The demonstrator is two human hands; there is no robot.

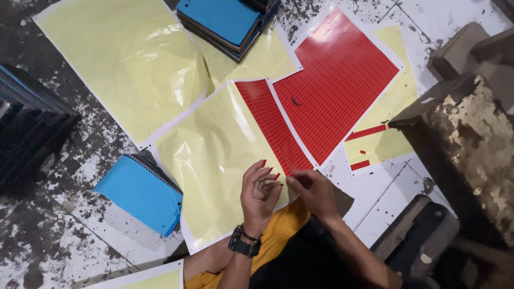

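Left hand (258, 194) had small red stickers (270, 175) stuck on its fingertips; right hand (312, 190) pinched at the sticker sheet's (235, 160) red strip (274, 128) on the floor. Stickers looked thin, floppy, tacky; best lifted by a corner.

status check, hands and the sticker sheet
Left hand carries small red stickers on its fingertips. Right hand pinches at red sticker sheet edge. Nothing in the way.

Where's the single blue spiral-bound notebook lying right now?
In the head view, the blue spiral-bound notebook lies on the floor at lower left, beside the left edge of the mostly peeled yellow backing sheet, left of the left hand.
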